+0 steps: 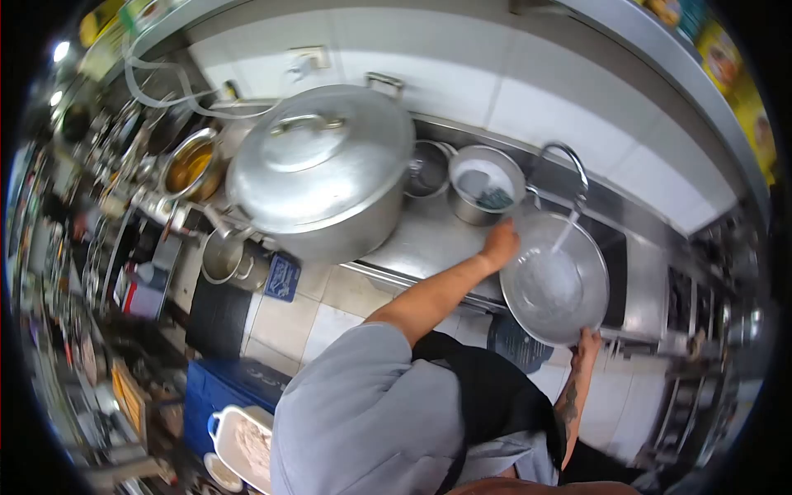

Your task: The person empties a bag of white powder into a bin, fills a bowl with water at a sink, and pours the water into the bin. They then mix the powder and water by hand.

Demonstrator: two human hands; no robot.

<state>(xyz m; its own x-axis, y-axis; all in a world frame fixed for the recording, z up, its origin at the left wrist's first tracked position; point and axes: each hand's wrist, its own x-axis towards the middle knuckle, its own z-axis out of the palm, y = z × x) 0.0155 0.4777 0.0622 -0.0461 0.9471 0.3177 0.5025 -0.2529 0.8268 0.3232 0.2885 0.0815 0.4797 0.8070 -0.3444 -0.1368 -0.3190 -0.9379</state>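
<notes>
Head view: see a wide steel basin [591, 285] over the sink [615, 276], reaching past the front edge of the worktop [437, 241]. Holds clear, rippling water [548, 285], fed by a stream from the curved tap [583, 183] near the worktop's back edge. Gripping the basin's near-right rim with the right hand [586, 341], fingers closed on it. Have the left hand [500, 245] at the basin's left rim, fingers bunched narrow; cannot tell if clamped on it.

Just beyond the left hand, toward the back edge, note a steel pot [473, 214]: contains a greenish mesh-like piece [495, 198] plus something pale grey; cannot identify either. Next to that, also along the back edge, see a smaller pan [427, 169], dark inside, contents unclear.

Further left on the worktop, see a large stockpot [322, 177], lid on, contents hidden. Past it, see a metal bowl [211, 185] with orange-brown liquid [195, 165]. Below the stockpot's near-left side, see an open metal pot [216, 266]; cannot make out any contents.

Bottom left, by the blue cover [227, 392], note a white tub [227, 431] with pale pinkish food [254, 445], and a small round container [221, 473] just beside, pale stuff inside.
</notes>
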